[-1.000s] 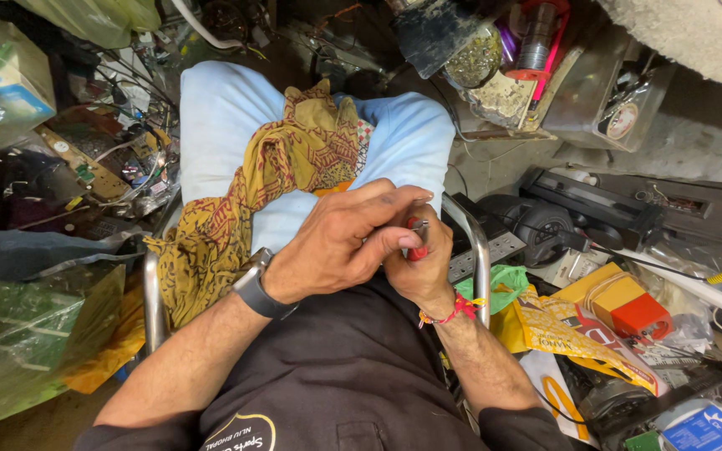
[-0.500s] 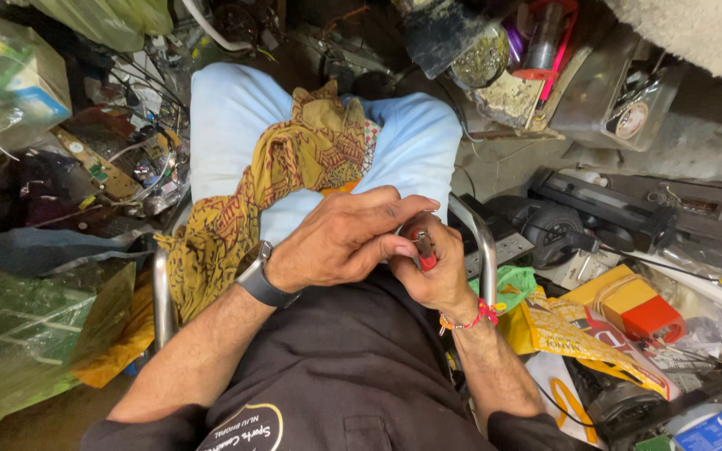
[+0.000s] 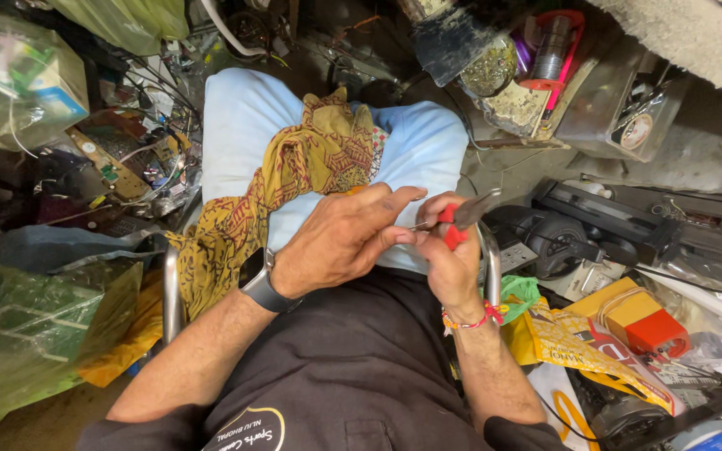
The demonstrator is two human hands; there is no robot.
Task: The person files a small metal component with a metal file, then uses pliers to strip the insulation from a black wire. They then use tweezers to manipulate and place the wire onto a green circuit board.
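My right hand (image 3: 449,259) grips red-handled pliers (image 3: 461,219), their dark jaws pointing up and to the right. My left hand (image 3: 340,238), with a black watch on the wrist, pinches a thin wire or small metal piece (image 3: 418,226) right at the pliers. Both hands meet above my lap, over light blue trousers (image 3: 244,125) draped with a yellow-and-red patterned cloth (image 3: 294,175). What the left fingertips hold is too small to name.
Clutter surrounds the metal-framed seat (image 3: 170,292): circuit boards and wires (image 3: 119,167) at left, plastic bags (image 3: 35,334), a black device (image 3: 628,225) and an orange box (image 3: 641,321) at right, yellow packaging (image 3: 578,347), a clear container (image 3: 620,108) above.
The pliers have come out from under my left hand and now show clearly, jaws raised to the right. My left fingers have spread and moved to pinch near the jaws.
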